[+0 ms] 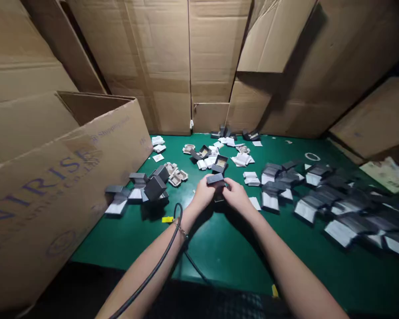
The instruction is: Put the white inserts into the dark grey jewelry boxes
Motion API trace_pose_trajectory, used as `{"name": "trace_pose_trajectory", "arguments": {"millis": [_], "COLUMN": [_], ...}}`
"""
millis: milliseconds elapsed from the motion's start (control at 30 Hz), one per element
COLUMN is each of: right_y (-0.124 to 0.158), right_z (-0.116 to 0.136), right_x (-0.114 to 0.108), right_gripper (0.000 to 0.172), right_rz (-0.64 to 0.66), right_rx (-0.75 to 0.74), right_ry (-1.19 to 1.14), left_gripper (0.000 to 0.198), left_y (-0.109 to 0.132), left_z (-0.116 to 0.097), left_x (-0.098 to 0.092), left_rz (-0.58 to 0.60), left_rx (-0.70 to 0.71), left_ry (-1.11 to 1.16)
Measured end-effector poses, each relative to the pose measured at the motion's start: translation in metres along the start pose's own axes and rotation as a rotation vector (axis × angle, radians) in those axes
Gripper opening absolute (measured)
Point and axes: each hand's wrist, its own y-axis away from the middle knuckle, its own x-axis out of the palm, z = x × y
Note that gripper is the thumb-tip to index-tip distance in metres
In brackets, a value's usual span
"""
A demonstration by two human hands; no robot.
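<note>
Single head cam, wide lens. Sits above the near edge of the green desk [219, 248], looks forward and down toward the cardboard wall [166, 66] behind it. Close range: left hand [204, 193] and right hand [238, 196], both on a dark box [215, 179], land mid-frame.

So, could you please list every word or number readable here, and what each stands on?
"IRISE": large blue letters on the side of the big cardboard box; the letters before it are unclear.
"Shipping": small print above them; the rest is blurred.
The line beneath the big letters and a round stamp: too blurred to read.
No text seen on the small dark box held by the left hand and right hand.
</note>
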Motion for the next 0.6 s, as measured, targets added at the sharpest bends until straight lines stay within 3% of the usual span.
{"name": "trace_pose_trajectory", "arguments": {"millis": [233,400,600], "right_y": [0.003,0.002,0.000], "right_z": [0.004,0.008,0.014], "right_x": [0.003,0.002,-0.002], "right_gripper": [0.026,0.024,0.047], "right_rz": [-0.032,0.055,0.063], "right_rx": [0.008,0.144,0.159], "right_ry": [-0.137,-0.372,-0.639], "left_gripper": [0.011,0.019,0.025], "left_y": [0.003,0.003,0.002], "left_z": [-0.006,-0.009,-0.012], "left_x": [-0.005,-0.002,-0.001], "left_rz": [-0.027,-0.050,-0.008], "left_rx": [0.058,-0.017,-0.163], "left_ry": [-0.054,0.089,0.388]}}
